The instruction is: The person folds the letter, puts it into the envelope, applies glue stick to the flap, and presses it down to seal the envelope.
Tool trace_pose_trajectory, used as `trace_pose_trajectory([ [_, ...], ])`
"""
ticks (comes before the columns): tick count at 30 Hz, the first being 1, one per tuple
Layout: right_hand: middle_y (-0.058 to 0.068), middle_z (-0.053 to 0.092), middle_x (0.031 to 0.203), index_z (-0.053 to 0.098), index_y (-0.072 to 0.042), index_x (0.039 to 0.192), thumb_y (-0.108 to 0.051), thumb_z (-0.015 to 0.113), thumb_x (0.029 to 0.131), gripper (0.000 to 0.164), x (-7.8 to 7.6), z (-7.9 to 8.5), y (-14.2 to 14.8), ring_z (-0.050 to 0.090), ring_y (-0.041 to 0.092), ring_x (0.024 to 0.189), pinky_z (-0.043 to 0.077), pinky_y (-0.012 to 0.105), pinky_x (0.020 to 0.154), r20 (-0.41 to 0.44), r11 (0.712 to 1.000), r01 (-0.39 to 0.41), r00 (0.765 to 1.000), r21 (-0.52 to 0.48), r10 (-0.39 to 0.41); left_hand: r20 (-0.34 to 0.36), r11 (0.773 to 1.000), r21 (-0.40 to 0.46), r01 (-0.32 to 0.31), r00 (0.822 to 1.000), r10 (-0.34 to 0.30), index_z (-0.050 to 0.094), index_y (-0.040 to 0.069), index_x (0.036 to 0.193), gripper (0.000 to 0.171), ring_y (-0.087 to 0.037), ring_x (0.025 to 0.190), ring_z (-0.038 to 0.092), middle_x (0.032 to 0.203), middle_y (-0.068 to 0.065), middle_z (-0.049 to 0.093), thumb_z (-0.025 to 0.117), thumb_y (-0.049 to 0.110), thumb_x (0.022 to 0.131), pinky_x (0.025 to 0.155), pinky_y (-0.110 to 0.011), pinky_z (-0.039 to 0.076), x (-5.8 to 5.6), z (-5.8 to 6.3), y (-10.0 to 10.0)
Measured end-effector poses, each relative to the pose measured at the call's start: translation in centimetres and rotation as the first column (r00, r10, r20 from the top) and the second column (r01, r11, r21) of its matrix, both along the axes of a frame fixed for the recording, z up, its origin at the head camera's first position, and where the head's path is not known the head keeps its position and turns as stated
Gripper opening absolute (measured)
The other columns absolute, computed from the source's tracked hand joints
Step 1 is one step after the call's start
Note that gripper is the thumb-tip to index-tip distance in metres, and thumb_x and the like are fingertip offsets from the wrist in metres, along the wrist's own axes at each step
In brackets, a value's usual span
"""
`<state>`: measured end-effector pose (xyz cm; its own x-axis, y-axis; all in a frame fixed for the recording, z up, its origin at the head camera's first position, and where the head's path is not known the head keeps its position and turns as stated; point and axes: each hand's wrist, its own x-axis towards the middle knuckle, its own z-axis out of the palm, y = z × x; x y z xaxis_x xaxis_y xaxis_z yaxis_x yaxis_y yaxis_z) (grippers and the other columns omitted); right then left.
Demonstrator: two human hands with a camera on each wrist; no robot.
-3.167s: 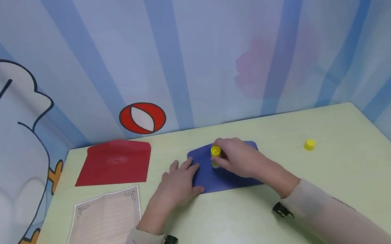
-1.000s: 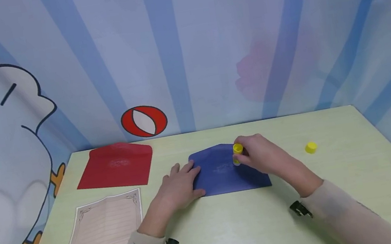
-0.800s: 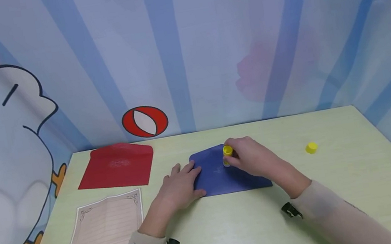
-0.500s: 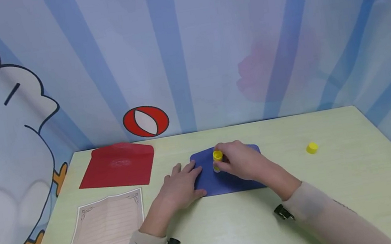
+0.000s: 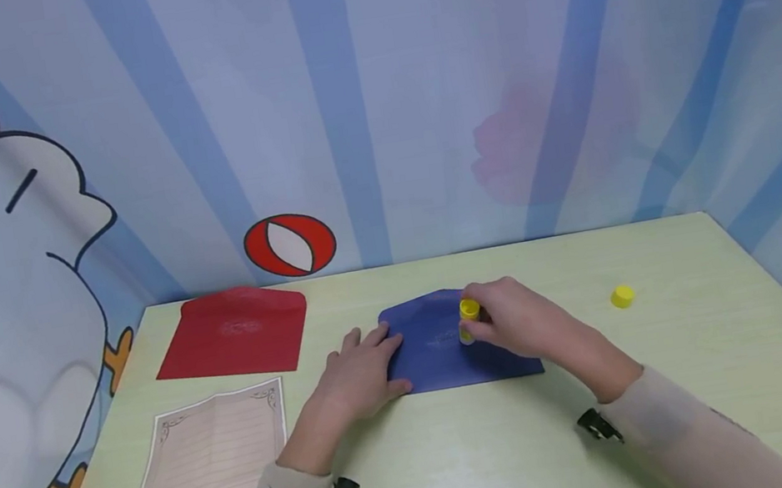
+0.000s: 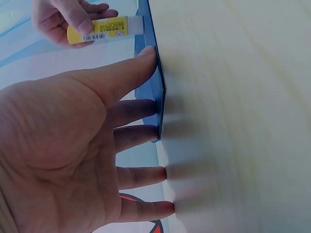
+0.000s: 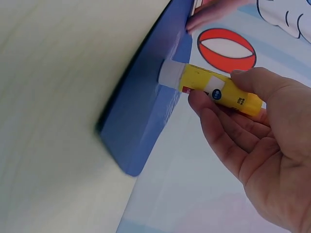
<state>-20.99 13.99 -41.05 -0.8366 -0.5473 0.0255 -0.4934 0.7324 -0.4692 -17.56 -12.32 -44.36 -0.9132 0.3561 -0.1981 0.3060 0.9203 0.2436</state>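
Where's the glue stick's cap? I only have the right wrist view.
Observer: The head view shows a yellow cap on the table, off to the right of the right hand and apart from it.
Operator: Left hand? I only catch a sliver.
Observer: Per the left wrist view, its thumb and two fingers are on the blue envelope; the other two reach past the edge.
Operator: Any other envelope out?
Observer: Yes, a red envelope lies on the table, left of the blue one, in the head view.
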Motion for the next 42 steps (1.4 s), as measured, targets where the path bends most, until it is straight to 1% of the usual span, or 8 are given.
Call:
trace_pose_trajectory([
  [5,-0.003,0.064,0.079,0.067,-0.006,0.107,-0.016,0.074,0.101,0.013,-0.3,-0.1,1.2,0.054,0.011,0.060,0.047,0.029,0.057,-0.002,0.999,0.035,0.999,-0.004,-0.035,-0.007,1.000,0.003,0.009,1.000,-0.009,0.050,0.014,0.160,0.074,-0.048,0.153,0.030,0.169,-0.013,0.037,0.077,0.042,0.097,0.112,-0.070,0.039,0.1,0.1,0.0],
  [9,-0.001,0.065,0.081,0.066,-0.004,0.108,-0.014,0.073,0.102,0.014,-0.5,-0.1,1.3,0.055,0.012,0.061,0.048,0.030,0.058,-0.012,0.999,0.042,0.999,-0.008,-0.042,-0.006,1.000,0.003,0.010,1.000,-0.010,0.050,0.014,0.160,0.074,-0.048,0.153,0.030,0.169,-0.013,0.037,0.077,0.042,0.097,0.112,-0.070,0.039,0.1,0.3,0.0],
  [18,0.000,0.060,0.078,0.064,-0.008,0.108,-0.020,0.072,0.103,0.015,-0.9,-0.5,-1.0,0.055,0.015,0.065,0.048,0.032,0.060,-0.016,0.999,0.046,0.999,-0.006,-0.046,0.001,1.000,-0.002,0.004,1.000,-0.004,0.050,0.015,0.160,0.074,-0.048,0.153,0.030,0.169,-0.012,0.037,0.077,0.043,0.097,0.112,-0.071,0.038,0.1,0.3,0.0],
  [24,-0.002,0.060,0.081,0.065,-0.007,0.112,-0.021,0.073,0.103,0.018,-0.9,-0.7,-2.7,0.057,0.014,0.068,0.050,0.031,0.063,-0.030,1.000,0.003,1.000,-0.019,-0.004,0.005,1.000,-0.009,0.000,1.000,0.000,0.050,0.015,0.160,0.075,-0.048,0.153,0.031,0.169,-0.012,0.037,0.078,0.044,0.096,0.112,-0.071,0.038,0.1,0.3,0.0],
  [29,-0.003,0.062,0.083,0.067,-0.006,0.115,-0.022,0.074,0.103,0.021,-0.7,-0.7,-3.2,0.057,0.012,0.068,0.051,0.030,0.064,-0.039,1.000,-0.019,0.999,-0.015,0.018,0.005,1.000,-0.007,0.004,1.000,-0.004,0.049,0.015,0.160,0.075,-0.049,0.153,0.030,0.169,-0.012,0.037,0.077,0.044,0.097,0.112,-0.071,0.039,0.0,0.3,-0.1],
  [35,-0.006,0.064,0.083,0.069,-0.007,0.116,-0.021,0.074,0.102,0.020,-0.3,-0.3,-2.5,0.061,0.008,0.069,0.055,0.028,0.066,-0.020,0.999,-0.032,0.999,-0.014,0.032,0.001,1.000,-0.004,0.001,1.000,-0.001,0.050,0.015,0.160,0.075,-0.049,0.153,0.030,0.169,-0.012,0.038,0.077,0.044,0.096,0.112,-0.070,0.039,0.0,0.4,-0.1],
  [39,-0.007,0.064,0.083,0.068,-0.010,0.110,-0.021,0.074,0.102,0.015,-0.1,-0.1,-1.3,0.061,0.008,0.069,0.055,0.028,0.066,-0.006,1.000,-0.003,1.000,0.006,0.003,-0.001,1.000,0.005,0.004,1.000,-0.004,0.050,0.014,0.160,0.075,-0.049,0.153,0.031,0.169,-0.013,0.038,0.078,0.043,0.096,0.112,-0.070,0.039,0.0,0.4,-0.1],
  [42,-0.005,0.064,0.083,0.068,-0.009,0.109,-0.019,0.074,0.102,0.014,0.0,-0.1,-0.3,0.060,0.009,0.067,0.053,0.029,0.063,-0.004,1.000,0.018,1.000,0.007,-0.018,0.000,1.000,0.009,0.006,1.000,-0.006,0.050,0.013,0.160,0.075,-0.049,0.153,0.031,0.169,-0.013,0.037,0.077,0.042,0.097,0.112,-0.071,0.039,0.0,0.3,-0.1],
])
